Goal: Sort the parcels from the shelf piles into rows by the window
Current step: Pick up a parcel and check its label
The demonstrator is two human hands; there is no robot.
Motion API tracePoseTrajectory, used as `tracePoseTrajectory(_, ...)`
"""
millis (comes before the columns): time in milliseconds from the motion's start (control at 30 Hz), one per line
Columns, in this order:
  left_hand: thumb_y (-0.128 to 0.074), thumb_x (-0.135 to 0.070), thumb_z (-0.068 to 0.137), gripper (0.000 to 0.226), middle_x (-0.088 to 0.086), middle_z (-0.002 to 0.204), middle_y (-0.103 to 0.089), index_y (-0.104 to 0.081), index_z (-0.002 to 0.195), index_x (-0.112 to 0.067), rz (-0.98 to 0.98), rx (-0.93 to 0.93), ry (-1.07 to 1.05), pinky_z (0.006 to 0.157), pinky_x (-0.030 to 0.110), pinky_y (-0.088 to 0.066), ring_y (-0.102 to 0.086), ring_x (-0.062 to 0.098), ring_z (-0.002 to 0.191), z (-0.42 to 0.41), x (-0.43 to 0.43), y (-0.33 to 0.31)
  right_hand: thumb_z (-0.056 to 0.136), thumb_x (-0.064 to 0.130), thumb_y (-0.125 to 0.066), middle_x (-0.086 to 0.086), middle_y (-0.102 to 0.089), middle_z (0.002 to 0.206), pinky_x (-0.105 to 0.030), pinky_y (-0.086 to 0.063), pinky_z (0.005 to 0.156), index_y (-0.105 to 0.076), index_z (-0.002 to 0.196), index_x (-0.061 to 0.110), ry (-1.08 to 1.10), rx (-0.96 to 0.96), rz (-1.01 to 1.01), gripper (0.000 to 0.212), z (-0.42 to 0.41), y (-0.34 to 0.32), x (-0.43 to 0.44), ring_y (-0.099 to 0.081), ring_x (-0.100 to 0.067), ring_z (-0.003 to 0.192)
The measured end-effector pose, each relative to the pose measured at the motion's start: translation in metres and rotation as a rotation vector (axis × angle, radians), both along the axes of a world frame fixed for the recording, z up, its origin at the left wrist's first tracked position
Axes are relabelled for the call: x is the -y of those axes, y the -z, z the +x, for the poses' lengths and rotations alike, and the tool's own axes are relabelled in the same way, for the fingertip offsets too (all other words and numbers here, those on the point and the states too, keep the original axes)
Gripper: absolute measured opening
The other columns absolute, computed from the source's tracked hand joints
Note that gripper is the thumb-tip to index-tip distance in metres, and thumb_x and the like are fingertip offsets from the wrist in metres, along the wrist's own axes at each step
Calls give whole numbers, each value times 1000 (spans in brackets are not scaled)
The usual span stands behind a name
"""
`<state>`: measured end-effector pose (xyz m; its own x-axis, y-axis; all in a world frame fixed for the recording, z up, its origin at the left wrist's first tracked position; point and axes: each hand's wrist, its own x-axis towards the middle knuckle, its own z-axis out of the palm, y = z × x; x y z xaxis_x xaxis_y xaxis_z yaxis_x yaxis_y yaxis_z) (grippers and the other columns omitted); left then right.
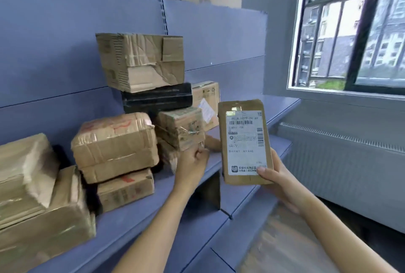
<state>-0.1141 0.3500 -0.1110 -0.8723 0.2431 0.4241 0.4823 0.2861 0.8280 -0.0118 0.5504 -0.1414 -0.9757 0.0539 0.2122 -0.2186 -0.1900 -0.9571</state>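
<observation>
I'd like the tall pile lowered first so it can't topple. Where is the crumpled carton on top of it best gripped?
Take the crumpled carton by its two short ends, low down, coming from the front. Its front face is torn with loose flaps, likely a poor grip, and it overhangs the black parcel beneath at its left end.

Both bare forearms reach up from 6 and 5 o'clock, the left hand curling its fingers on the lower corner of a taped box, the right hand gripping a flat labelled parcel upright, thumb on its face.
</observation>
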Motion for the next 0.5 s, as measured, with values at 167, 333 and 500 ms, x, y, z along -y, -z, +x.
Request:
tracePoseTrajectory(167, -47, -8, 90, 27, -3, 59, -50, -52, 64, -7, -80, 0, 100, 53, 21, -32, -42, 0, 53, -5, -84, 2, 63, 36, -80, -6, -56, 138, -43, -46, 99, -36, 142, 28, 148, 22, 12, 91, 23, 6, -73, -58, -26, 122)
tracePoseTrajectory(333, -46, -18, 92, 27, -3, 63, -53, -49, 65, -17, -230, -12, 140, 55, 29, -32, -48, 15, 64, -5, -171, 9, 63, 36, -81, -3, -59, 134, -31, -53, 86, -36, 140, 31, 211, 29, 13, 89, 43, 12, -140, -61, -24, 119)
tracePoseTrajectory(500, -48, -19, 91, 25, 19, 80, -63, -57, 80, 1, -236, 5, 208, 61, 31, -35, -49, 20, 69, -2, -242, 15, 56, 45, -86, 0, -59, 133, -31, -54, 86, -37, 138, 36, 294, 65, -2, 96, 60, 17, -194, -62, -21, 117)
